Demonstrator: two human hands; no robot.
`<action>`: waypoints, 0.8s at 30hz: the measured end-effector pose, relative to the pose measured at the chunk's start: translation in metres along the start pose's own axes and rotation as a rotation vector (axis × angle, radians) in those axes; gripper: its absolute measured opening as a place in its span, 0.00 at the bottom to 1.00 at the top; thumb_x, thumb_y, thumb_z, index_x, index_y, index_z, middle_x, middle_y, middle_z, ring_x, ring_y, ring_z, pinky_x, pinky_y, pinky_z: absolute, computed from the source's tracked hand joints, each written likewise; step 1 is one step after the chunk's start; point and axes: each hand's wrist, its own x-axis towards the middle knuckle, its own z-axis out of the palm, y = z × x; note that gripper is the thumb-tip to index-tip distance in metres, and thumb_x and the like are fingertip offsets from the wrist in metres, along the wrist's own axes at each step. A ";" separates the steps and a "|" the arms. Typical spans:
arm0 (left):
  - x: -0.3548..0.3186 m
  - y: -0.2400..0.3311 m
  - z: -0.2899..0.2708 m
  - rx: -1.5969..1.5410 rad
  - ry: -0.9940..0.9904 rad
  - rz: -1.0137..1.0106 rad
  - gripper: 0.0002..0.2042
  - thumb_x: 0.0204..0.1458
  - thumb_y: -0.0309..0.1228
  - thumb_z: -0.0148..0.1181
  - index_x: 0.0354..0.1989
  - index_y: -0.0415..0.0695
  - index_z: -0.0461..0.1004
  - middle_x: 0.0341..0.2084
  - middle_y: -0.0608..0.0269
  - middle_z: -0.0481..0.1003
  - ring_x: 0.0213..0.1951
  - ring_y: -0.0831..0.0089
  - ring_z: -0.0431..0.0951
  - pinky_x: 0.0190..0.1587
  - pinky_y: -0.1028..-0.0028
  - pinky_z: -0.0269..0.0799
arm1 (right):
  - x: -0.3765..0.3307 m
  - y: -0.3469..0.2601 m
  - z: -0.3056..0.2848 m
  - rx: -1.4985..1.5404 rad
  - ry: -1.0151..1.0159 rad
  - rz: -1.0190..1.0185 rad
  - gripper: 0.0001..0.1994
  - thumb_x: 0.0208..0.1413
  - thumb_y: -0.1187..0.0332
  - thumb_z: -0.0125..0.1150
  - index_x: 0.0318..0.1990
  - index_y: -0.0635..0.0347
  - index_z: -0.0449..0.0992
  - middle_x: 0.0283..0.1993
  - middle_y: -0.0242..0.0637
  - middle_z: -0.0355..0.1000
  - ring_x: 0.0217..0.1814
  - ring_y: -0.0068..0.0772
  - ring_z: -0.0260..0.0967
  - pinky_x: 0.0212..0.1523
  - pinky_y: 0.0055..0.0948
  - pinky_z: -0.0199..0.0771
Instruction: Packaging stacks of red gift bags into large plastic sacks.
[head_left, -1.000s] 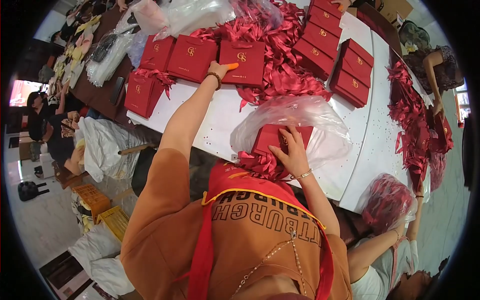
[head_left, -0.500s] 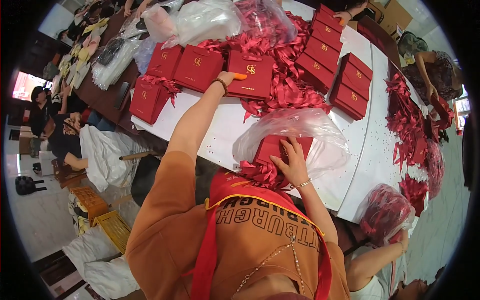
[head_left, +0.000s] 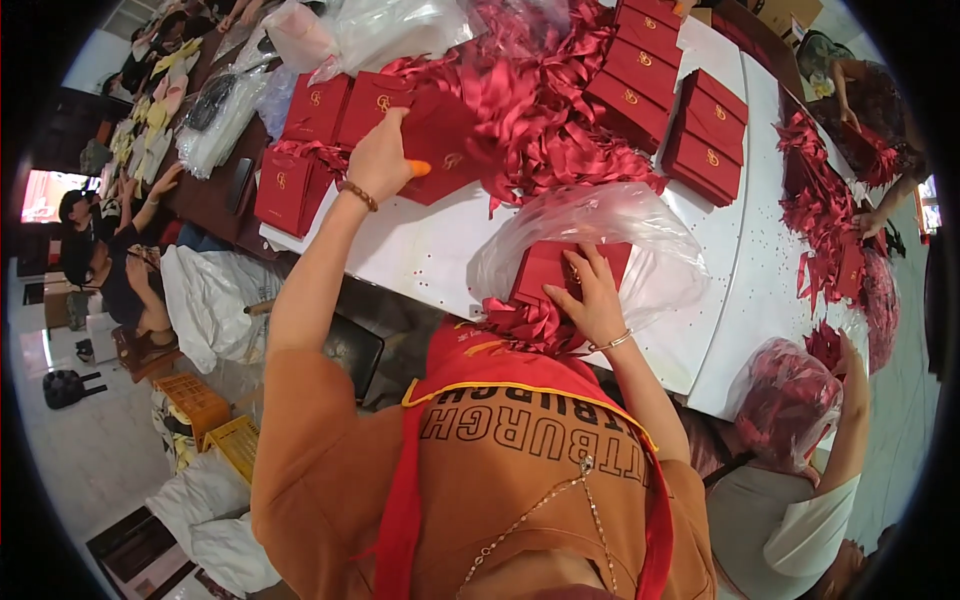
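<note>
My left hand [head_left: 383,160] is closed on a red gift bag [head_left: 436,150] with a gold emblem, tilted and partly raised off the table; an orange cover sits on one fingertip. Further right, my right hand [head_left: 595,298] rests with fingers apart on a stack of red gift bags [head_left: 538,268]. That stack lies at the mouth of a clear plastic bag [head_left: 668,250], its red ribbons [head_left: 528,325] spilling toward me. Left of my left hand are more red gift bags [head_left: 283,190], one standing pile partly behind my hand.
Loose red ribbons [head_left: 560,120] heap in the middle of the white table [head_left: 400,250]. Rows of red gift bags [head_left: 706,135] stand at the right. A filled plastic bag [head_left: 785,400] sits by a co-worker at lower right. Yellow crates [head_left: 232,445] stand on the floor at left.
My left hand has moved left and taken hold of a red gift bag, which has tilted and shifted left off its place. My right hand stays on the stack.
</note>
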 end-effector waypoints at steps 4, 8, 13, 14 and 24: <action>-0.027 -0.020 0.029 0.193 -0.127 0.054 0.31 0.32 0.30 0.68 0.48 0.41 0.61 0.36 0.50 0.71 0.42 0.55 0.71 0.42 0.61 0.68 | 0.001 -0.002 0.002 -0.032 -0.003 -0.034 0.27 0.43 0.60 0.65 0.51 0.62 0.66 0.59 0.52 0.55 0.60 0.53 0.54 0.62 0.43 0.50; -0.035 -0.026 0.037 0.252 -0.074 0.124 0.31 0.30 0.30 0.69 0.46 0.41 0.62 0.35 0.53 0.70 0.39 0.56 0.71 0.40 0.61 0.68 | 0.000 -0.004 0.002 -0.043 -0.027 -0.013 0.27 0.44 0.58 0.64 0.51 0.62 0.66 0.60 0.53 0.55 0.61 0.52 0.53 0.62 0.43 0.49; -0.040 -0.018 0.042 0.304 -0.087 0.110 0.33 0.33 0.41 0.69 0.47 0.39 0.61 0.35 0.51 0.70 0.39 0.54 0.72 0.39 0.60 0.68 | -0.001 -0.004 0.003 -0.062 -0.017 -0.007 0.28 0.44 0.58 0.64 0.51 0.62 0.66 0.60 0.52 0.55 0.61 0.52 0.53 0.60 0.40 0.54; -0.041 -0.017 0.044 0.288 -0.035 0.115 0.32 0.34 0.45 0.68 0.44 0.40 0.62 0.33 0.52 0.71 0.37 0.53 0.72 0.38 0.59 0.69 | -0.002 -0.004 0.003 -0.065 -0.016 -0.004 0.28 0.44 0.58 0.64 0.51 0.62 0.66 0.60 0.52 0.55 0.61 0.52 0.53 0.60 0.40 0.54; -0.029 -0.027 0.010 0.201 -0.122 0.142 0.27 0.40 0.44 0.64 0.45 0.43 0.61 0.25 0.46 0.73 0.29 0.48 0.74 0.30 0.55 0.67 | 0.000 -0.001 0.002 -0.088 0.004 -0.051 0.27 0.45 0.55 0.62 0.50 0.63 0.67 0.59 0.50 0.56 0.60 0.51 0.53 0.61 0.41 0.51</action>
